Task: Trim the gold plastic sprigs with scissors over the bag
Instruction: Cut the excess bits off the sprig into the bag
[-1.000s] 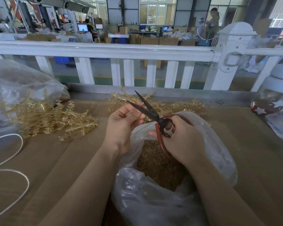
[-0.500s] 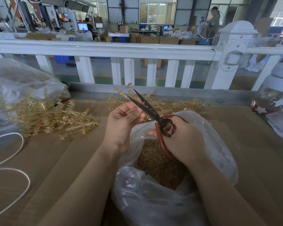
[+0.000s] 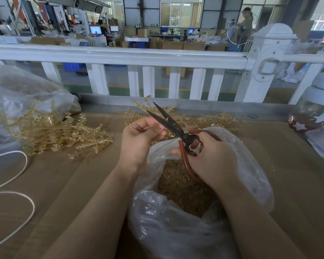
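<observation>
At the far left, a heap of gold sprigs (image 3: 60,133) is spilled from a clear sack (image 3: 17,101) onto the brown surface (image 3: 73,184), beside a white cord (image 3: 13,176). A single sprig (image 3: 158,128) is pinched in the curled fingers of the left hand (image 3: 138,141). The open black blades of the scissors (image 3: 176,128) are set just beside it, their red handles gripped by the right hand (image 3: 211,159). Both hands are held over the bag (image 3: 185,221) of gold trimmings.
</observation>
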